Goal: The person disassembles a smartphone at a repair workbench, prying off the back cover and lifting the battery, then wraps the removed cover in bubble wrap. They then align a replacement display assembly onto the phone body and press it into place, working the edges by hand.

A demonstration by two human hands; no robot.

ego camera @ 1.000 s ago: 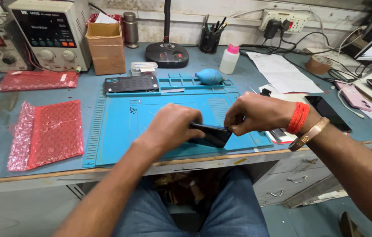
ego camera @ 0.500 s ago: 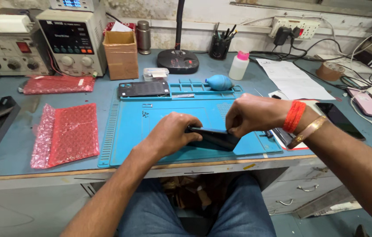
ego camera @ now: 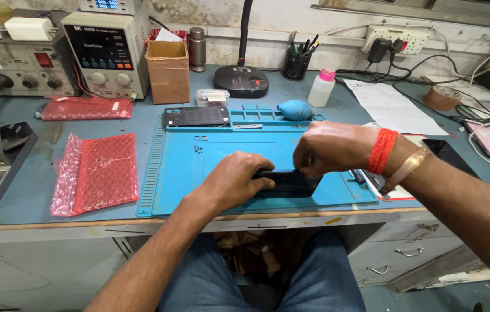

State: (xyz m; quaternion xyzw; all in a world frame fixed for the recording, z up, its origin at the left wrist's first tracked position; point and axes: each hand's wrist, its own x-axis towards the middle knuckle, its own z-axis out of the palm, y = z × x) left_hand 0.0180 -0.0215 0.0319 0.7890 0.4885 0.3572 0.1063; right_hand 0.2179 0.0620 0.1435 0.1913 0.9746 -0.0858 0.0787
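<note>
On the blue-topped counter (ego camera: 37, 190), a turquoise rectangular silicone work mat (ego camera: 222, 153) lies at centre, its near edge close to the counter's front. Left of it rests a folded sheet of red bubble wrap (ego camera: 94, 173). Near the mat's front edge lies a black flat rectangular phone-like device (ego camera: 288, 184), gripped from both ends: the left hand (ego camera: 239, 180) curls closed over its left end, and the right hand (ego camera: 328, 149), fingers bent shut, pinches its upper right edge. Behind, at the mat's far rim, sits a small teal rubber air-blower bulb (ego camera: 295, 110).
</note>
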